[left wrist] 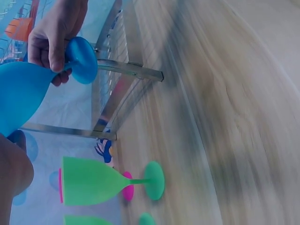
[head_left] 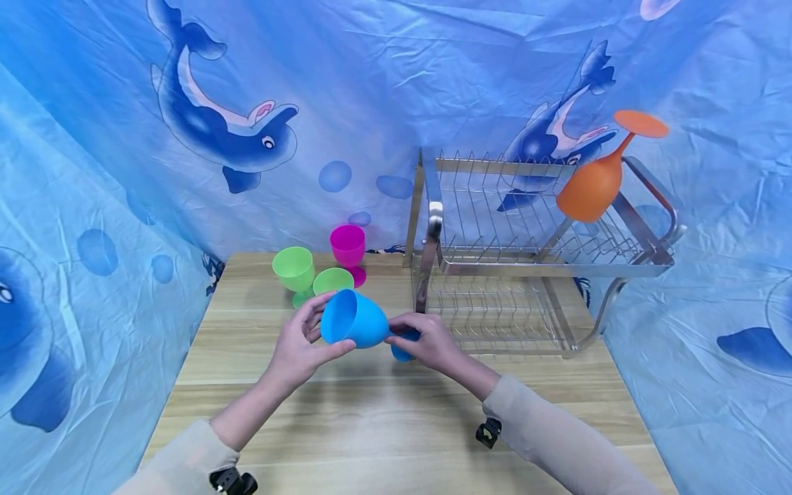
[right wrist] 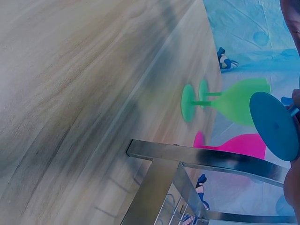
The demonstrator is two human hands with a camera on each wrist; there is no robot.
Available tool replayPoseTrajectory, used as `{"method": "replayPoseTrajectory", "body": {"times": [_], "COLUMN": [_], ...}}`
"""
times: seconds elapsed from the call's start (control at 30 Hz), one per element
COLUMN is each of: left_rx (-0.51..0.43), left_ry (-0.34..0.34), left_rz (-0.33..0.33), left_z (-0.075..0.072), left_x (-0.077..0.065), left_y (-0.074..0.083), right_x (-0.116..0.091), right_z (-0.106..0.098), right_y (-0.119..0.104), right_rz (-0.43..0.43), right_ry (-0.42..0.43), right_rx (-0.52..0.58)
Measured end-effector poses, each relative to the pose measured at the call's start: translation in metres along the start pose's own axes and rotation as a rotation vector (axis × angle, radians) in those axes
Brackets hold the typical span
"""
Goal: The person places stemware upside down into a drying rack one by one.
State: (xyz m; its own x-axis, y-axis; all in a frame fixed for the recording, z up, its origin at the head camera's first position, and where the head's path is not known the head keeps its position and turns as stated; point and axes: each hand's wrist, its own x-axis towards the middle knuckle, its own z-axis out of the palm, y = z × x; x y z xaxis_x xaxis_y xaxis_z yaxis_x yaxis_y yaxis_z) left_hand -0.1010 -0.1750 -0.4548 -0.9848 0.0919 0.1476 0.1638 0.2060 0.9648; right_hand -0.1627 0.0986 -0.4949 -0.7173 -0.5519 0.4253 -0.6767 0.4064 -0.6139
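A blue goblet (head_left: pixel 370 323) is held tilted on its side above the table, its mouth facing left and its foot to the right. My left hand (head_left: pixel 298 342) holds the bowl near the rim, thumb below and fingers behind. With thumb and fingers my right hand (head_left: pixel 428 338) pinches the stem beside the round foot (right wrist: pixel 274 125). Just beyond the left hand stand two green goblets, one at the left (head_left: pixel 293 268) and one partly hidden behind the blue bowl (head_left: pixel 334 279). A magenta goblet (head_left: pixel 348 245) stands behind them.
A two-tier metal dish rack (head_left: pixel 557 267) stands at the back right, close to the right hand. On its upper tier an orange goblet (head_left: pixel 590 189) leans upside down. The wooden table (head_left: pixel 383 426) is enclosed by a blue dolphin-print curtain (head_left: pixel 346 103).
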Motion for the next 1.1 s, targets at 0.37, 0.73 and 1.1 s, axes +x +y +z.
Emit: {"method": "replayPoseTrajectory", "body": {"times": [0.37, 0.73, 1.1], "left_rx": [0.379, 0.777, 0.812], "left_ry": [-0.193, -0.356, -0.373], "left_rz": [0.195, 0.574, 0.691], "left_z": [-0.021, -0.033, -0.037], "left_x": [0.007, 0.018, 0.012], "left_y": [0.018, 0.04, 0.035], "right_x": [0.0, 0.005, 0.007], "right_z": [-0.01, -0.024, -0.027], "right_y": [0.002, 0.002, -0.003], "right_rz": [-0.032, -0.131, -0.157], "right_ry": [-0.084, -0.199, -0.257], "right_rx": [-0.019, -0.085, -0.092]}}
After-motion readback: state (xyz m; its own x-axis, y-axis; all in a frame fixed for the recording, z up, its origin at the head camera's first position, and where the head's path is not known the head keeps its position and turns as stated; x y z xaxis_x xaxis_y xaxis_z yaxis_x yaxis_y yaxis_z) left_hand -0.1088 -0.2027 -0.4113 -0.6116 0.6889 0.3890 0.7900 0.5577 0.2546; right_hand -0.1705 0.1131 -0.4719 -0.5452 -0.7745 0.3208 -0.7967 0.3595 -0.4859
